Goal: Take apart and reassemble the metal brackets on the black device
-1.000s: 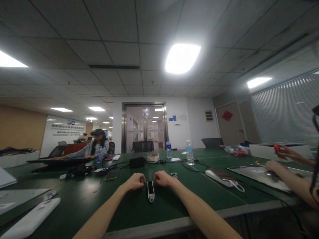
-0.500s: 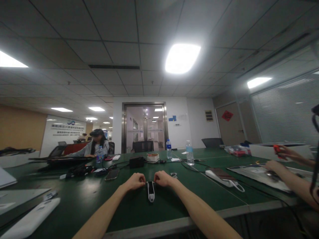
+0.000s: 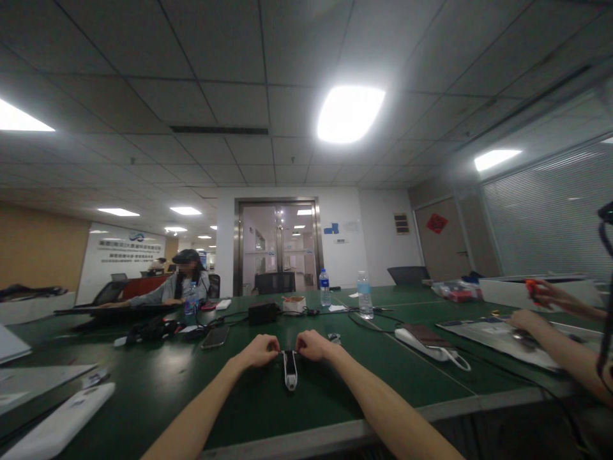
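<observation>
On the green tabletop straight ahead of me lies a slim white device with a dark upper face, its length running away from me. Its far end sits between my left hand and my right hand, one on either side, both with the fingers curled inward. My thumbs and fingertips look drawn close together, but they are small and partly hidden, so I cannot tell whether I am pinching anything or touching the device's edges. Off to the left of my left hand a phone lies flat. Past my right hand stand a water bottle and, farther left, a second bottle. Well to my right, another person's hand holds something red
</observation>
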`<state>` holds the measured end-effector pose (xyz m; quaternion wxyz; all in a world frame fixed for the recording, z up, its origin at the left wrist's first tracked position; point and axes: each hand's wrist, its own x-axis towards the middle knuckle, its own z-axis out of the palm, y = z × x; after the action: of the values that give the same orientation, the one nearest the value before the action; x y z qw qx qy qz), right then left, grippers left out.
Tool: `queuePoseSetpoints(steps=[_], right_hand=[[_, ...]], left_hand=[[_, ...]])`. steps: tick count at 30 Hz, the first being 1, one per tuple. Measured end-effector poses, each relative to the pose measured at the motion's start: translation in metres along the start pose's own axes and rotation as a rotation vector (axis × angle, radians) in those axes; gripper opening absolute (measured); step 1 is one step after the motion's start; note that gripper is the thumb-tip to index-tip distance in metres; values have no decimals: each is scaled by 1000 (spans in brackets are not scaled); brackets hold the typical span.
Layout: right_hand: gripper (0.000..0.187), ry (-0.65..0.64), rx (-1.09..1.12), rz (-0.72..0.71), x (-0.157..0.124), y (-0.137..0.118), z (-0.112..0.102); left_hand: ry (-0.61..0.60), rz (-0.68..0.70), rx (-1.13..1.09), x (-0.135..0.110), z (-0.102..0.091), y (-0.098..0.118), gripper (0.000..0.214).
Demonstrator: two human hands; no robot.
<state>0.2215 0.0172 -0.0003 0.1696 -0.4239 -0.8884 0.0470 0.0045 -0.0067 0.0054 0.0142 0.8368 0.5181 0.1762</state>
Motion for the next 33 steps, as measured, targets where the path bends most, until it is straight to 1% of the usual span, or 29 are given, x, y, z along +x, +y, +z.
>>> queuePoseSetpoints(steps=[6,13,22,28,33], right_hand=[[24,11,14,2,-2,-3,-1],[25,24,9,0,0,-2,2],[26,-7,-40,7,-1,-5,0],[26,-39,-44,16,-3,-9,-2],[27,-34,-23,13,-2,-5,0]], left_hand=[[-12,14,25,1,2,-4,20],[-67,-7,22,0,2,-1,18],[-106,48,39,2,6,-5,19],[-115,47,78,2,5,-2,17],[-114,57,89,1,5,-1,19]])
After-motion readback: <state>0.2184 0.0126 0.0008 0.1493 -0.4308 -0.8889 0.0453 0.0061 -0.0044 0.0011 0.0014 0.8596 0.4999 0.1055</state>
